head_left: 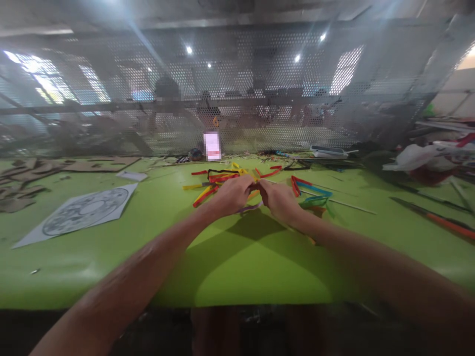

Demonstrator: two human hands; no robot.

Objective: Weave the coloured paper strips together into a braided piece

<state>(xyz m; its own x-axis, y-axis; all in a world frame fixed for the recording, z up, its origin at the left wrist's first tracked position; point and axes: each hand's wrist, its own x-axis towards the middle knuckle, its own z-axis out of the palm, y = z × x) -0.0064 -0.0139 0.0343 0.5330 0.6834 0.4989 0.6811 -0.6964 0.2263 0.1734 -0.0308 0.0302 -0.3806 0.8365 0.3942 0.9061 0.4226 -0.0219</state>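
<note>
My left hand (235, 193) and my right hand (278, 199) meet near the middle of the green table, fingers closed and fingertips close together. What they pinch is too small and blurred to make out. Around and beneath them lie coloured strips: a red strip (204, 197) and a black strip (223, 171) by my left hand, a purple strip (250, 207) below the fingers, a blue strip (315, 189) and a green strip (314, 201) beside my right hand. A thin stick (352, 205) extends to the right of the strips.
A printed paper (89, 210) and cardboard pieces (100, 163) lie left on the green table (237, 282). Orange-handled scissors (445, 222) and a plastic bag (419, 157) are at right. A perforated metal screen (252, 99) stands behind, with a bright upright rectangle (212, 145) before it.
</note>
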